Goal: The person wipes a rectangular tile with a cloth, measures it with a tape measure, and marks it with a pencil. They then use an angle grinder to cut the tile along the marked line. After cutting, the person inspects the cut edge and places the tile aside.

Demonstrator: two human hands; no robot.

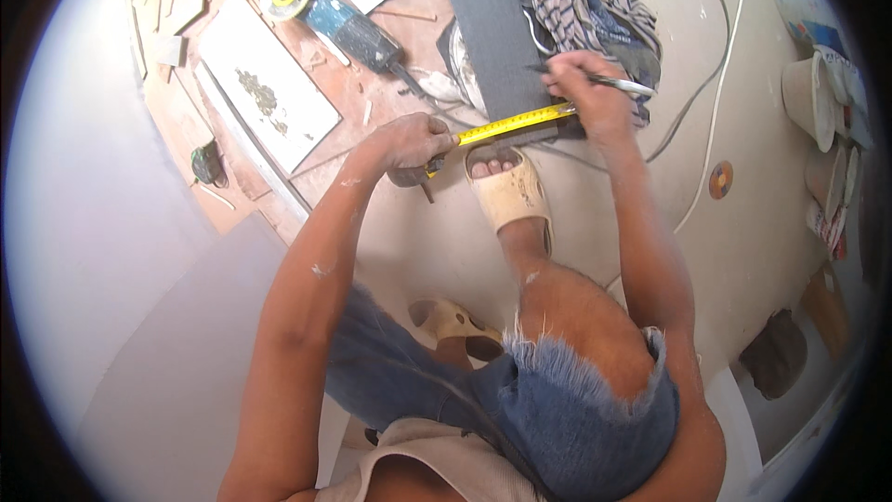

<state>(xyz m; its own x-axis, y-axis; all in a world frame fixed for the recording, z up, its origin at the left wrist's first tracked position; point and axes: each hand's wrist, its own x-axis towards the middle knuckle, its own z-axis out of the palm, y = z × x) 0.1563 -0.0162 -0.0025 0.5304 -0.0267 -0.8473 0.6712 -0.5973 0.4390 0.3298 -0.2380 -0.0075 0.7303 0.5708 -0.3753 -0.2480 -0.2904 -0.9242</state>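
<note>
A tape measure is in my left hand [415,141], which is closed around its case. The yellow blade [517,124] runs out to the right, across the near end of a long dark grey strip [488,23]. At the blade's far end is my right hand [592,93], closed on a pen [624,85] with a dark tip pointing left over the strip. Whether these fingers also pinch the blade's end, I cannot tell. My sandalled foot [507,188] is just below the strip's near end.
An angle grinder [344,33] lies at the upper left, near a white tile [269,84] with a dark smear. A striped cloth bundle [595,5] sits right of the strip. Cables [726,37] cross the floor. Buckets [810,100] and bags stand at the right edge.
</note>
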